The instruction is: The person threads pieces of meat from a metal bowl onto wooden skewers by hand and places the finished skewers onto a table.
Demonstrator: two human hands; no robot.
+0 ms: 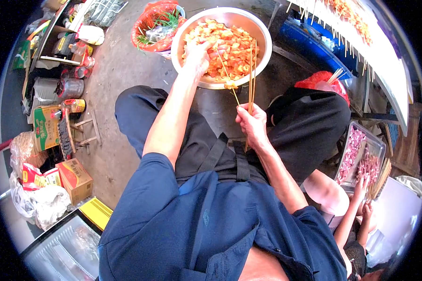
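A large metal bowl [266,41] holds many orange-red marinated meat pieces [239,56]. My left hand [198,58] reaches over its left side, the fingers closed at a piece of meat among the others; the fingertips are partly hidden. Below the bowl's near rim, my right hand [253,122] grips several thin bamboo skewers [252,89]. One skewer [224,64] leans left over the bowl, its tip near my left fingers. On that skewer, close to the rim, sits a small meat piece [230,85]. The other skewers stand nearly upright in the same grip and look bare.
A red-lined bucket [140,28] with greens stands left of the bowl. Loaded skewers [349,18] lie on the white table at upper right, above a blue crate [309,44]. At lower right, another person's hands [363,196] work by a meat tray [383,145]. Jars and boxes [75,180] line the left.
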